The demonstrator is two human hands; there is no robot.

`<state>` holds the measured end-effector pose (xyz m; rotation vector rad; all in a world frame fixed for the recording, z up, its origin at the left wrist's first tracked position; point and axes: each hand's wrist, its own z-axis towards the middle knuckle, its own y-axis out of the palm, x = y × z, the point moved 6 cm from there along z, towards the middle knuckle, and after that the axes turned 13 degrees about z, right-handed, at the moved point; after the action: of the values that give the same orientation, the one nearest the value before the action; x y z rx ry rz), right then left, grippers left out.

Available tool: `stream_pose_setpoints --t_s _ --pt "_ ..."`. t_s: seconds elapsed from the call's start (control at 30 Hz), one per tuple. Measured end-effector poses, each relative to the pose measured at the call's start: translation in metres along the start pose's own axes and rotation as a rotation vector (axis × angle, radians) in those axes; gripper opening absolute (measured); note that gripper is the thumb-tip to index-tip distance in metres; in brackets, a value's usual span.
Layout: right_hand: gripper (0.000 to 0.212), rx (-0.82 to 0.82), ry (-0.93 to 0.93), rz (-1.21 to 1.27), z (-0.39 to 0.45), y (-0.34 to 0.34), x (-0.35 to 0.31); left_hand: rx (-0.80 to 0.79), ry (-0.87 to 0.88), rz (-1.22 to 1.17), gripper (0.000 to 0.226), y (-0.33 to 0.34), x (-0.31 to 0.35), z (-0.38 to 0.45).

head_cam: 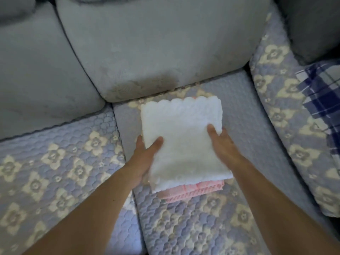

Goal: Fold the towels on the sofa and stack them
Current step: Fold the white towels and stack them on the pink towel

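White towel [181, 137] sits folded atop the pink towel [193, 190] on the sofa seat [257, 129]. Your left hand [147, 153] and right hand [220, 142] pinch its side edges, thumbs on top. Soft, light, floppy, likely to sag; support it from underneath at both sides.

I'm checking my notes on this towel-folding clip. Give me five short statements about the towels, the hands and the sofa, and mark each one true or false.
1. The white towel lies on top of the pink towel. True.
2. The left hand is off the stack, resting on the sofa seat cover. False: it holds the white towel's left edge, thumb on top.
3. The right hand holds the white towel's right edge. True.
4. A blue plaid cloth lies on the seat at the far right. True.
5. The white towel's scalloped edge faces the person. False: it faces the back cushion.
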<state>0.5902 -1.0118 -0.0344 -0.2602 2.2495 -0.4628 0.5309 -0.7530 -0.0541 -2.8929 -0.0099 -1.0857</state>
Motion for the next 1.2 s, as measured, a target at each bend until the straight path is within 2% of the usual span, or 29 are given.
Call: stream_pose_setpoints --t_s 0.1,0.17,0.23,0.3,0.37,0.5,0.6,0.7,0.8,0.93,1.03,1.1,1.2 --pt "0.077 -0.118 0.064 0.111 0.020 0.005 0.019 -0.020 0.002 0.026 0.079 0.014 -0.019 0.015" --pt "0.066 -0.250 0.104 0.264 0.023 0.013 0.026 -0.037 -0.003 0.008 0.078 0.017 -0.033 0.020" --pt "0.053 -0.350 0.165 0.374 0.026 0.020 0.028 -0.042 0.032 -0.020 0.064 0.017 -0.041 0.030" --pt "0.050 -0.401 0.196 0.415 0.033 0.024 0.029 -0.048 0.047 -0.034 0.052 0.016 -0.039 0.043" --pt "0.056 -0.404 0.222 0.437 0.045 0.024 0.034 -0.071 0.046 -0.037 0.052 0.017 -0.037 0.057" --pt "0.066 -0.453 0.297 0.585 0.053 0.029 0.052 -0.100 0.056 -0.024 0.075 0.018 -0.047 0.070" --pt "0.080 -0.442 0.328 0.611 0.054 0.032 0.058 -0.092 0.052 -0.081 0.070 0.020 -0.051 0.067" --pt "0.068 -0.381 0.328 0.688 0.038 0.033 0.048 -0.122 0.052 -0.101 0.056 0.020 -0.042 0.052" --pt "0.045 -0.353 0.348 0.773 -0.012 0.041 0.036 -0.122 0.020 -0.076 0.050 -0.001 -0.034 0.016" --pt "0.046 -0.410 0.438 0.831 -0.117 0.070 0.042 -0.148 -0.087 -0.061 0.048 -0.053 -0.058 -0.072" --pt "0.051 -0.412 0.525 0.827 -0.184 0.103 0.056 -0.099 -0.154 -0.097 0.047 -0.104 -0.087 -0.147" --pt "0.053 -0.507 0.581 0.784 -0.234 0.137 0.052 -0.045 -0.175 -0.112 0.044 -0.150 -0.105 -0.196" --pt "0.055 -0.624 0.589 0.734 -0.301 0.189 0.030 0.005 -0.153 -0.151 0.054 -0.220 -0.122 -0.251"
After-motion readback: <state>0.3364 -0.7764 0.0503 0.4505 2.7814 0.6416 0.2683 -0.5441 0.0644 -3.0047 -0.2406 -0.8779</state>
